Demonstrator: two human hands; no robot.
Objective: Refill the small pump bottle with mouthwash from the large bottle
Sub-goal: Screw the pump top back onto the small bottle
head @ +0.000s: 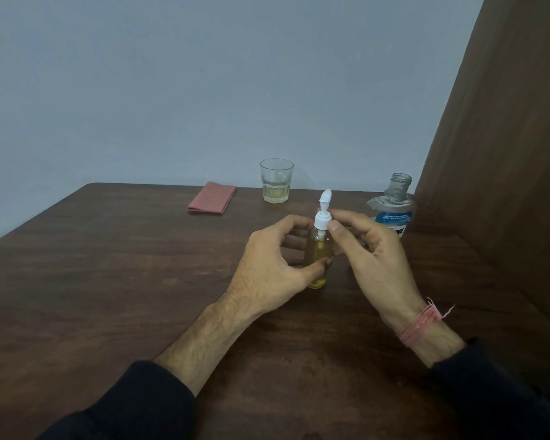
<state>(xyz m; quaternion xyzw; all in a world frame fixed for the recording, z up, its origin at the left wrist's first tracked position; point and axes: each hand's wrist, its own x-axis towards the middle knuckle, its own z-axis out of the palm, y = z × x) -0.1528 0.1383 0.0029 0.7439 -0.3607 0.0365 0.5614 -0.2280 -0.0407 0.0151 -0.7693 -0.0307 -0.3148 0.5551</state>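
The small pump bottle (pixel 318 249) stands upright on the brown table (pixel 108 281), holding yellow liquid. My left hand (pixel 273 265) wraps its body from the left. Thumb and fingers of my right hand (pixel 372 252) pinch the white pump head (pixel 323 214) sitting on the bottle's neck. The large mouthwash bottle (pixel 392 206), clear with a blue label, stands uncapped behind my right hand, partly hidden by it.
A glass tumbler (pixel 276 181) with a little yellow liquid stands at the table's far edge. A folded red cloth (pixel 212 198) lies to its left. A brown panel (pixel 505 154) rises along the table's right side.
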